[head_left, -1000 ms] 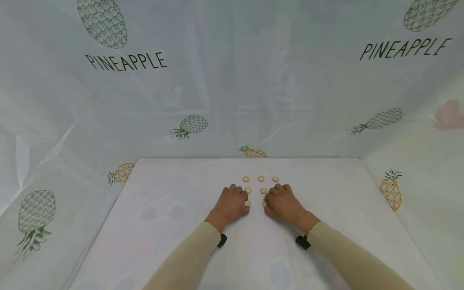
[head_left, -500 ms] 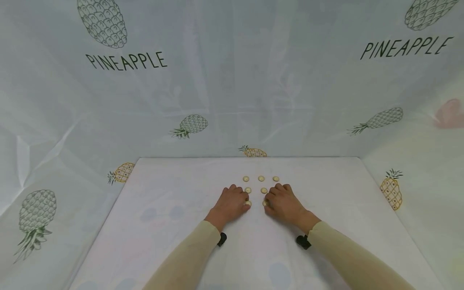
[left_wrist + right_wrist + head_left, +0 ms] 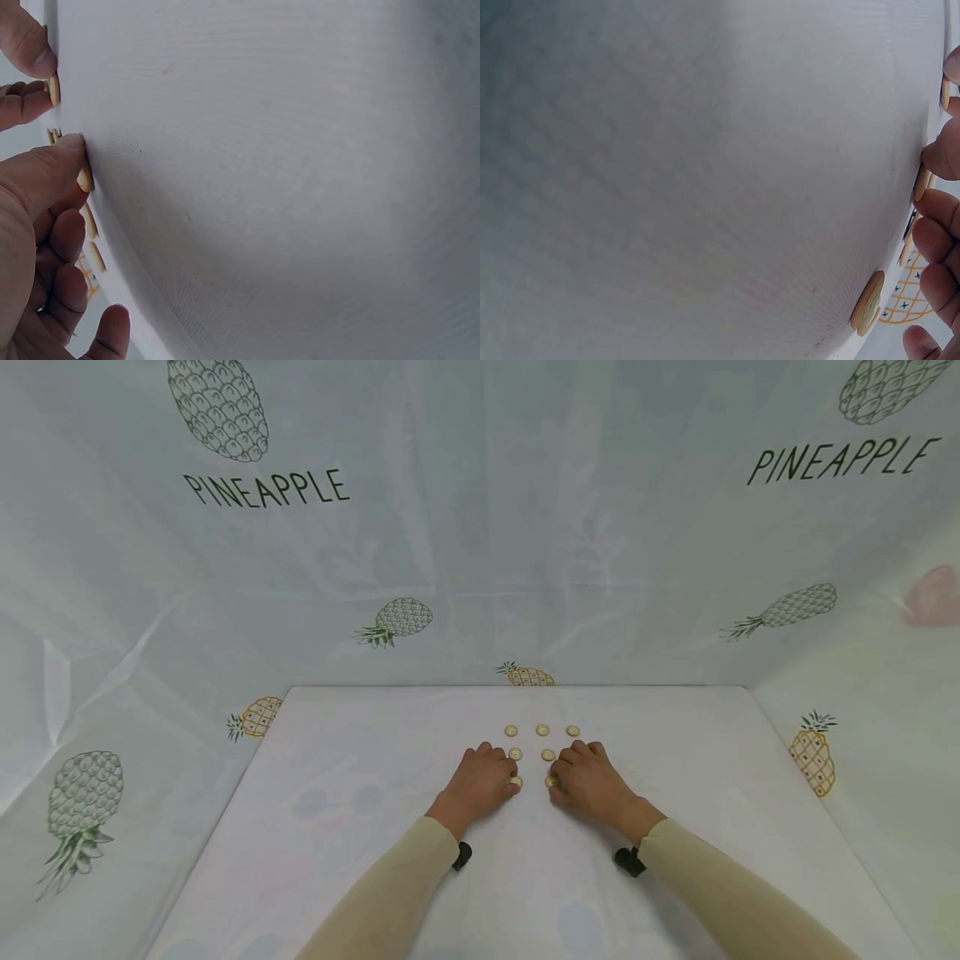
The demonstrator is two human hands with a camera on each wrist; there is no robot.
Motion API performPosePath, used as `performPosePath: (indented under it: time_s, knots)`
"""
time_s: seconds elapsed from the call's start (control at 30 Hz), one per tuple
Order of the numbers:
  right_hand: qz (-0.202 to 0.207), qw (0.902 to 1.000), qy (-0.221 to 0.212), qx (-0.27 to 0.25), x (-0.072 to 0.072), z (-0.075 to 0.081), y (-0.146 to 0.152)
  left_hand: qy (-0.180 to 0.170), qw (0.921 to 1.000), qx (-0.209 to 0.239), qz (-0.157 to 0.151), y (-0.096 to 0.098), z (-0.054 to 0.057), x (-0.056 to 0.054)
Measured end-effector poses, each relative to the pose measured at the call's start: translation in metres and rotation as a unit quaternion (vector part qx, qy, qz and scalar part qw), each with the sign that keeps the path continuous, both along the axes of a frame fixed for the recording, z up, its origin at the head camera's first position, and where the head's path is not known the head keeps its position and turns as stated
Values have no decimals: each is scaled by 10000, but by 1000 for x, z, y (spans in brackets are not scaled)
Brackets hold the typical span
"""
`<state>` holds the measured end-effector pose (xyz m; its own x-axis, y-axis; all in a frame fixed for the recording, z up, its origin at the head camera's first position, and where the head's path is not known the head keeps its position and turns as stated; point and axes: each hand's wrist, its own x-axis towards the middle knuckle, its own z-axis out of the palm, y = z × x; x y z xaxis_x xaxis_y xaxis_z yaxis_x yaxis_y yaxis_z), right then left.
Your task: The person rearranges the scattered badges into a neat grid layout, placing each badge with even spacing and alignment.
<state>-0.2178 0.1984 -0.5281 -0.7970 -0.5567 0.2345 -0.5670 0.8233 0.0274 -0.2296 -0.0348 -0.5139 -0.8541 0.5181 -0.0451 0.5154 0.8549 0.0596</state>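
Note:
Several pale round wooden buttons lie flat on the white tabletop [image 3: 360, 743]. My left hand [image 3: 477, 781] pinches the nearest left button [image 3: 517, 782] between thumb and fingers; in the left wrist view that button [image 3: 85, 178] is seen edge-on below the thumb tip. Opposite it, my right hand [image 3: 588, 783] pinches the nearest right button [image 3: 551, 781], which the fingers partly cover. The same button [image 3: 921, 182] appears edge-on between thumb and index finger in the right wrist view. A small gap separates the two held buttons.
Beyond the hands sit a left middle button [image 3: 515, 754] and a right middle button [image 3: 548, 755]. The back row has a left button [image 3: 511, 730], a centre button [image 3: 542, 729] and a right button [image 3: 573, 731]. A pineapple-print sheet [image 3: 480, 552] hangs behind the table.
Both hands keep their pinch on the same buttons and barely move. The whole head view has shifted very slightly.

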Motion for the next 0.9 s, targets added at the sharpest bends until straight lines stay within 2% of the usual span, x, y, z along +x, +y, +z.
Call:
performPosePath:
  time_s: [0.27,0.9]
  knots:
    - [26,10000,-9,-51,0,-1,2,-31,10000,-5,-5,0,2,0]
    - [-39,9999,-101,-19,1,1,1,-136,9999,49,86,2,-1,-1]
